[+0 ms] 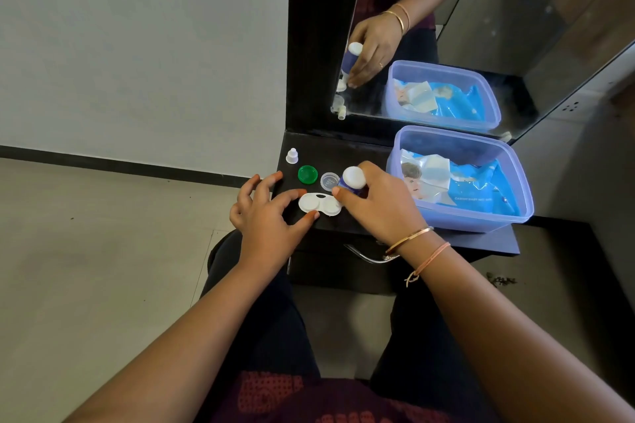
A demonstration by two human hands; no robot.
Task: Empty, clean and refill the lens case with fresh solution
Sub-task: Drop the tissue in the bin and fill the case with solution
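Observation:
A white two-well lens case (320,204) lies uncapped on the dark dresser top (343,151). My left hand (266,216) holds it steady, pinching its left well between thumb and forefinger. My right hand (381,203) grips a small blue solution bottle (353,179), turned upside down over the case's right well; its nozzle is hidden behind my fingers. Behind the case sit a green cap (307,174), a clear cap (329,181) and the bottle's white pointed cap (292,156).
A blue plastic tub (481,216) holding a wet-wipes pack stands at the right of the top. A mirror (446,27) rises behind and reflects my right hand and the tub. A chrome drawer handle (364,256) sits below the front edge.

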